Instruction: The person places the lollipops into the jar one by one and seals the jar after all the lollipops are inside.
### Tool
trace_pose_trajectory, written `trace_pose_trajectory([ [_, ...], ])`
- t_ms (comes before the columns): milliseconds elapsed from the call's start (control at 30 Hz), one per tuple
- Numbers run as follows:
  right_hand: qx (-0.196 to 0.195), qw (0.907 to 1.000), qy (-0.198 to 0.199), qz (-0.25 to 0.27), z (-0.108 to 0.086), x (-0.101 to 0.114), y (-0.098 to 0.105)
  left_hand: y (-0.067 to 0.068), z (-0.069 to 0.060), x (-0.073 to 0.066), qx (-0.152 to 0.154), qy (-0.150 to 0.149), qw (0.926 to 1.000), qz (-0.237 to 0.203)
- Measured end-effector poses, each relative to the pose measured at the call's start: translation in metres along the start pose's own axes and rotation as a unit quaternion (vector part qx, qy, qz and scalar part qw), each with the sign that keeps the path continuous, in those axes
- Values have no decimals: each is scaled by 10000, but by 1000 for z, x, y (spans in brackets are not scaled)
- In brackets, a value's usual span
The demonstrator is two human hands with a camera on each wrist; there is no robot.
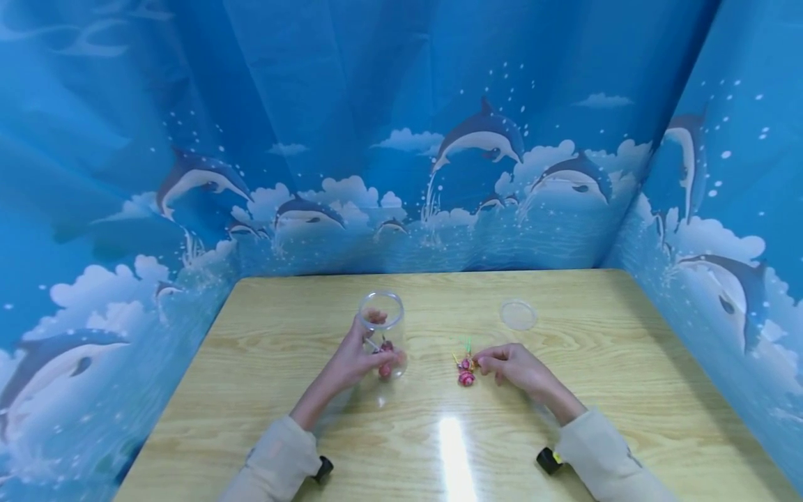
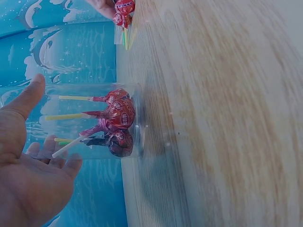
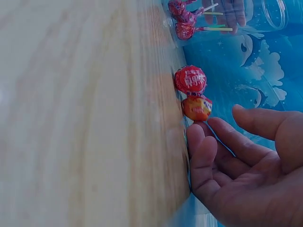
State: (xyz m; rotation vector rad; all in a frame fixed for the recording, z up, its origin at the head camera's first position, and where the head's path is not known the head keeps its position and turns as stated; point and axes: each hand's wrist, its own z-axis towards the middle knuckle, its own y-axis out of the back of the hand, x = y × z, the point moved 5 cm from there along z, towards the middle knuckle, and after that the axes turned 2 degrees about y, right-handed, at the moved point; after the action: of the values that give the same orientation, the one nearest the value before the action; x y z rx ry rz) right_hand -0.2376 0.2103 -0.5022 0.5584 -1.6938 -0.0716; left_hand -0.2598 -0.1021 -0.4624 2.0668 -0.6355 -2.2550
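A clear plastic jar point(image 1: 401, 326) stands upright on the table with its mouth uncovered. My left hand point(image 1: 356, 361) grips it from the left, thumb on the near side and fingers behind. Several red-wrapped lollipops point(image 2: 120, 113) lie heads down at the jar's bottom, their yellow, green and white sticks pointing up. To the right of the jar, a red lollipop point(image 3: 191, 79) and an orange-yellow one point(image 3: 197, 108) sit close together on the table. At the orange-yellow one are the fingertips of my right hand point(image 1: 519, 369), loosely bent, the thumb apart; contact is hard to tell.
A round clear lid point(image 1: 518, 315) lies flat behind the right hand. The wooden table point(image 1: 276, 328) meets a blue dolphin-print curtain point(image 1: 351, 139) at the back and sides. Bright glare point(image 1: 456, 460) falls on the table's near part.
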Motion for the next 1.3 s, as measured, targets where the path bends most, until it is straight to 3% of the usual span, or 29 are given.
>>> trace_pose_trajectory([
  [267, 283, 9993, 194, 177, -7, 3, -4, 0, -1, -1, 31, -35, 9999, -92],
  [500, 27, 9996, 266, 120, 5, 1, 5, 1, -1, 1, 5, -15, 10000, 24],
  [767, -147, 9972, 519, -522, 30, 1, 14, 0, 0, 0, 20, -50, 10000, -23],
  [933, -294, 9902, 562, -1246, 39, 3, 12, 0, -1, 0, 9, -108, 9999, -5],
  [1133, -402, 9761, 783, -1988, 36, 8, 13, -2, -1, 0, 116, 22, 9998, -169],
  [1300, -424, 9738, 679, -2126, 29, 8, 16, -1, -2, 0, 45, 30, 9999, -107],
])
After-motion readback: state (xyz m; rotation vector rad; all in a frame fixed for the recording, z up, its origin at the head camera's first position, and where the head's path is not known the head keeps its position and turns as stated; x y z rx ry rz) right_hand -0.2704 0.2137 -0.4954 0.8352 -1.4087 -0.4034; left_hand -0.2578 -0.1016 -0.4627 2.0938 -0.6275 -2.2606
